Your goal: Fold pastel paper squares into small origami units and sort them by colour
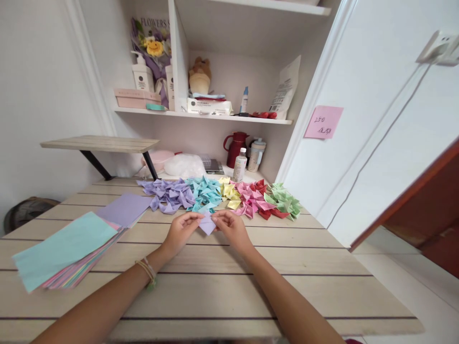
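A small purple piece of folded paper (207, 225), diamond-shaped with one corner pointing toward me, is held between my two hands just above the table. My left hand (181, 231) pinches its left corner between thumb and fingers. On the opposite corner, my right hand (232, 228) has its thumb and fingers closed. Right behind the hands lie heaps of folded paper boats, grouped by colour: purple ones (172, 195), turquoise ones (204, 192), yellow ones (230, 191), pink ones (249, 198), and green ones (283, 198), with some red ones (278, 213) among them.
Left on the slatted table (229, 301) lie a stack of coloured paper topped by a turquoise sheet (66, 246) and some purple sheets (125, 210). A small raised shelf (100, 143) stands behind them. At the back are a clear bottle (240, 165), a red jug (236, 149) and a tumbler (256, 155).
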The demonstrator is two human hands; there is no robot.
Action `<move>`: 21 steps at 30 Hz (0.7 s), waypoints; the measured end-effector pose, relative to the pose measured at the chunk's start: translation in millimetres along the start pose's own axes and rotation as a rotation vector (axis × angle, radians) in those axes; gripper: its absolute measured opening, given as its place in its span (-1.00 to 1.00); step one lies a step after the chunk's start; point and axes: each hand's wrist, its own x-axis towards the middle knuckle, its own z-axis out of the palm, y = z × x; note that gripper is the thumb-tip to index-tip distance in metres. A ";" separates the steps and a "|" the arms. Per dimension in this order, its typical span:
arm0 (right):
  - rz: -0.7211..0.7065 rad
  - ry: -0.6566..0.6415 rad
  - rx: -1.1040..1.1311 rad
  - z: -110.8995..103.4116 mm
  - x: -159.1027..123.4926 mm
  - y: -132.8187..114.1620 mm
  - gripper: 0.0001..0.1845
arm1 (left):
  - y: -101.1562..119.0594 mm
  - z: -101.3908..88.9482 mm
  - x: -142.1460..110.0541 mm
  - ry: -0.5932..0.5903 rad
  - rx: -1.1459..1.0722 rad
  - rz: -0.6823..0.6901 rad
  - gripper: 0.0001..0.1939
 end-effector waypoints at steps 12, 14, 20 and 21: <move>-0.290 -0.086 -0.600 -8.6 -5.0 -12.0 -0.75 | 0.5 -1.1 -2.4 -0.104 0.159 -0.026 -0.70; -0.281 -0.105 -0.598 -6.9 -6.7 -14.9 -0.75 | -0.8 -0.9 -2.5 -0.121 0.087 -0.096 -0.68; -0.196 -0.129 -0.532 -1.5 -10.5 -20.2 -0.68 | -4.0 1.5 -1.7 -0.129 0.017 -0.075 -0.73; -0.185 -0.127 -0.529 -1.6 -10.4 -19.4 -0.69 | -3.6 1.6 -2.0 -0.132 0.037 -0.057 -0.74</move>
